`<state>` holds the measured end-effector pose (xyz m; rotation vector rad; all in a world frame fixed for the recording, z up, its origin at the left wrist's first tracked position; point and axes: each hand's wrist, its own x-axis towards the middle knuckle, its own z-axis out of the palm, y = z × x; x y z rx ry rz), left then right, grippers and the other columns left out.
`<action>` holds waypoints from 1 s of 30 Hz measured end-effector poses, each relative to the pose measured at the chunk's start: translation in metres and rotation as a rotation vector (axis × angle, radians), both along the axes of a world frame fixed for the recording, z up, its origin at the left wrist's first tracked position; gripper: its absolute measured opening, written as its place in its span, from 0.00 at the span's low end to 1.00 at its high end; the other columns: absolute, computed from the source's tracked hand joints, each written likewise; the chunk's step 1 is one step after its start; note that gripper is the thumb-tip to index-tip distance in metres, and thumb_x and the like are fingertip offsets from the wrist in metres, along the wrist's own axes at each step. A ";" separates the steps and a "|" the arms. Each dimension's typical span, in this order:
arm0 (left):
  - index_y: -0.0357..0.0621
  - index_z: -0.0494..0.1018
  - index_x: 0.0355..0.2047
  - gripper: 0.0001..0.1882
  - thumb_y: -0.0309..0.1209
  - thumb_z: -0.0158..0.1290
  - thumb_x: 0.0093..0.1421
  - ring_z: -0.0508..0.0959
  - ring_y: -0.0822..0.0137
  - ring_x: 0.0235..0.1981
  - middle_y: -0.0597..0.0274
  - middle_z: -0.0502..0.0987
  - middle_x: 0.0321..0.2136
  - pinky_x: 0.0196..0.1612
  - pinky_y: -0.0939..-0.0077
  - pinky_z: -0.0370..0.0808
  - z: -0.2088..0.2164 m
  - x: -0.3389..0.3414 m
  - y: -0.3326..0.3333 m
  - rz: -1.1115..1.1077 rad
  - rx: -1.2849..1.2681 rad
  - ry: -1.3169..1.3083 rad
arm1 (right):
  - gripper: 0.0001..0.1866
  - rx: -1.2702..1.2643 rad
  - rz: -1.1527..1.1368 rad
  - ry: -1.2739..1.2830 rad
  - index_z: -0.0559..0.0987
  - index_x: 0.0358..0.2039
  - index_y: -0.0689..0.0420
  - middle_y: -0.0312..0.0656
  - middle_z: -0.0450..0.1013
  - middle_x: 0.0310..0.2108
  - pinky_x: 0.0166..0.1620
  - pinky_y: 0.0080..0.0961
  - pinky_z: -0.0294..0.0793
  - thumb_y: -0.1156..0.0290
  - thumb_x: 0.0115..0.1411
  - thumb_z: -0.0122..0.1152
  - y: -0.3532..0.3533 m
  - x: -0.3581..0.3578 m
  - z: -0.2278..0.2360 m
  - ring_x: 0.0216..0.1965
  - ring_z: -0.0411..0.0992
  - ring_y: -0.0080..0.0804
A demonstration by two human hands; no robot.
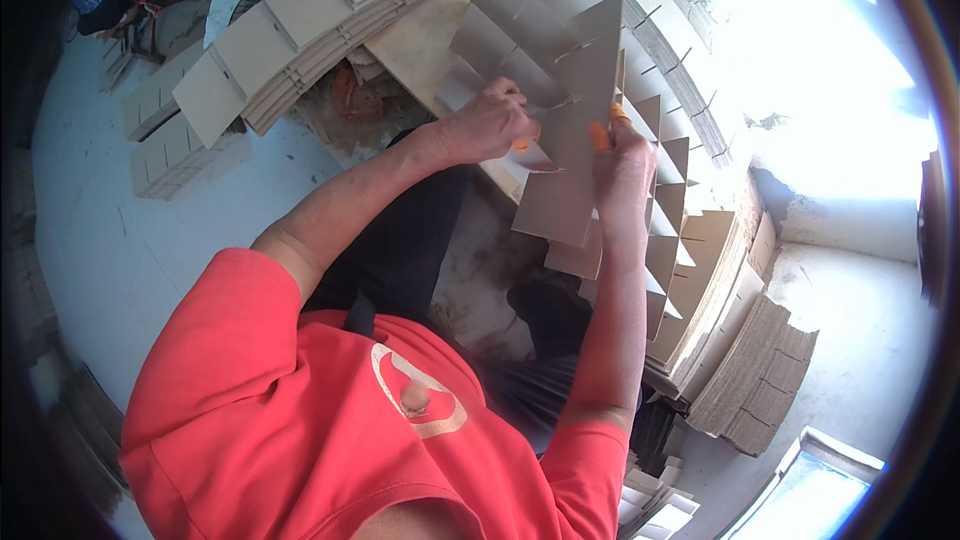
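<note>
A partly slotted-together cardboard divider grid [655, 275] stands in front of me, its cells open on the right. A long, flat cardboard panel [572, 165] with slots along its left edge forms its near side. My right hand [624, 155] is closed over the panel's right edge, with orange covers on its fingertips. On the panel's left side, my left hand [490, 123] is closed at a cardboard cross strip [535, 162]; an orange fingertip cover shows there too. Its fingers partly hide the grip. More cross pieces [505, 35] fan out beyond the left hand.
A curved row of stacked slotted cardboard strips [310, 25] runs along the far left. Another stack [665, 35] lies at the far right. More cardboard bundles [765, 375] lie to the right. A wooden board [415, 40] lies under the work. Two smaller bundles [180, 155] rest on the floor at left.
</note>
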<state>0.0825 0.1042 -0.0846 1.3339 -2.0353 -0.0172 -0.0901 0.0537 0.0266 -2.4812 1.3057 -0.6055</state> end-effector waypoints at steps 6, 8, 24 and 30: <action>0.44 0.75 0.23 0.07 0.19 0.51 0.44 0.75 0.61 0.31 0.60 0.74 0.21 0.50 0.68 0.65 0.000 -0.005 -0.007 0.039 0.045 -0.032 | 0.18 -0.018 0.060 0.097 0.73 0.47 0.71 0.58 0.73 0.24 0.31 0.39 0.72 0.75 0.58 0.55 -0.022 0.006 -0.022 0.28 0.74 0.53; 0.45 0.76 0.24 0.08 0.19 0.51 0.45 0.75 0.61 0.30 0.61 0.75 0.21 0.50 0.68 0.64 0.002 -0.004 -0.008 0.034 0.080 -0.030 | 0.16 -0.024 0.060 0.061 0.73 0.46 0.70 0.57 0.73 0.25 0.32 0.40 0.72 0.76 0.57 0.55 -0.023 0.005 -0.018 0.29 0.74 0.53; 0.44 0.78 0.29 0.06 0.23 0.55 0.48 0.74 0.59 0.29 0.59 0.75 0.22 0.48 0.65 0.66 -0.009 -0.004 -0.016 0.021 0.016 -0.051 | 0.06 0.164 0.159 0.385 0.78 0.27 0.63 0.53 0.76 0.28 0.37 0.37 0.77 0.81 0.46 0.61 -0.001 0.002 0.011 0.36 0.76 0.48; 0.40 0.77 0.26 0.05 0.27 0.58 0.47 0.72 0.59 0.27 0.58 0.72 0.19 0.44 0.66 0.67 0.005 -0.001 -0.010 -0.039 0.021 0.010 | 0.09 0.064 0.147 0.459 0.79 0.27 0.63 0.51 0.77 0.27 0.33 0.35 0.78 0.85 0.42 0.60 0.013 -0.006 -0.001 0.32 0.78 0.46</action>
